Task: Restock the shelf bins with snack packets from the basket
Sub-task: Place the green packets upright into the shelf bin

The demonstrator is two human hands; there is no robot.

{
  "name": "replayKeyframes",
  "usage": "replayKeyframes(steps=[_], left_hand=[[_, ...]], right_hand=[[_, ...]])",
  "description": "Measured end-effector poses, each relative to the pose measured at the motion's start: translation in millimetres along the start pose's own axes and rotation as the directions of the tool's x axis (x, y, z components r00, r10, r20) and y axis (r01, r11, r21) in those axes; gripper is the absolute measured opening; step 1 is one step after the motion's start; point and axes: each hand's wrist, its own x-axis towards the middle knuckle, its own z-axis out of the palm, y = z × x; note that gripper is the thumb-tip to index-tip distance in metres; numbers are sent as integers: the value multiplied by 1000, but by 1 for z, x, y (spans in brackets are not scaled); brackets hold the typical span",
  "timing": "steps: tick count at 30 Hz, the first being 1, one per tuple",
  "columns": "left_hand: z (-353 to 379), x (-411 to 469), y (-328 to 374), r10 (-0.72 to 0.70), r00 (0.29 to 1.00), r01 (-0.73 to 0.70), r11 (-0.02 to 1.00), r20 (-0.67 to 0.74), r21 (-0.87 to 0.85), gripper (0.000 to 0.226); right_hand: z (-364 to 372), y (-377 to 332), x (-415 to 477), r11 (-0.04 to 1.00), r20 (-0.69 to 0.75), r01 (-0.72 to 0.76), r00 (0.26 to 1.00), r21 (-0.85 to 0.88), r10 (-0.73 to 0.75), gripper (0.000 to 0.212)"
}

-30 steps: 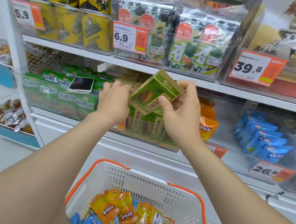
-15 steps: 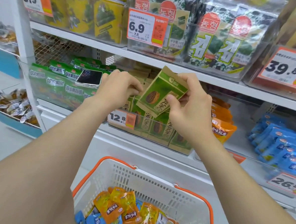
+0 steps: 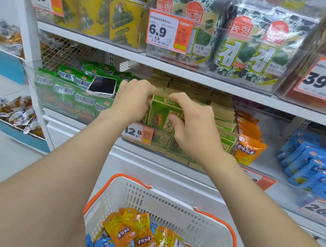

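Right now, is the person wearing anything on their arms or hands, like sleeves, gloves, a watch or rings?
No. Both forearms are bare as far as the picture shows, with no sleeves in view. The left hand and the right hand have no gloves. No watch, bracelet or ring shows on either wrist or on the fingers that can be seen. The nails that show are short and unpainted.

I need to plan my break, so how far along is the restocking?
Looks done: the middle bin already holds rows of green-and-tan packets. In hand: both the left hand and right hand hold one such packet at that bin's front, not yet released. Left: the basket still holds a heap of orange packets and blue packets.
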Motion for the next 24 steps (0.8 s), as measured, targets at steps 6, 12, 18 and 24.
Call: replayKeyframes(steps=[6,12,18,24], left_hand=[[6,2,-6,41,997,-51,984,-61,-172,26],[6,8,-7,1,1000,5,970,24,-244,31],[1,11,-10,74,990,-23,928,122,-373,18],[1,8,-7,75,991,-26,921,111,-388,12]], right_hand=[[0,10,15,986,8,-74,997,-147,76,31],[1,15,38,965,215,-14,974,-261,72,21],[11,11,38,927,325,144,945,-346,-25,18],[19,7,25,888,254,140,967,-438,-27,25]])
